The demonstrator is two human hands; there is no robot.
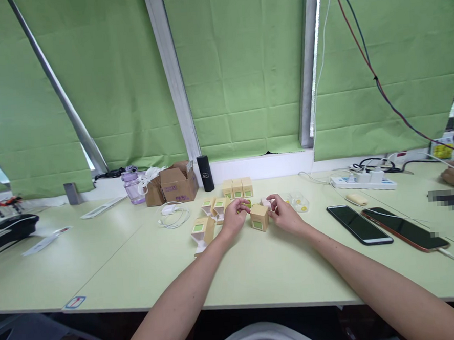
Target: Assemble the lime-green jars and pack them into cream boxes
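Two hands, one left hand (234, 218) and one right hand (286, 216), flank one closed tan box (259, 220). Three matching boxes (238, 189) line up on the far side, and three open boxes (203, 228) lie to the left. Two phones (359, 224), one power strip (342, 183) and one cream-coloured case (356, 199) are at right; one black cylinder (205, 174) and one purple bottle (133, 190) stand far left.

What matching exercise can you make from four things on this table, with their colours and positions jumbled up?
Things:
1. Small box between left hand and right hand
2. Bottle
3. Power strip
4. Cylinder

Descriptions:
A. White, farthest right of the four
B. Black, standing upright
C. Tan, nearest the camera
D. Purple, farthest left of the four

Pairs: 1-C, 2-D, 3-A, 4-B
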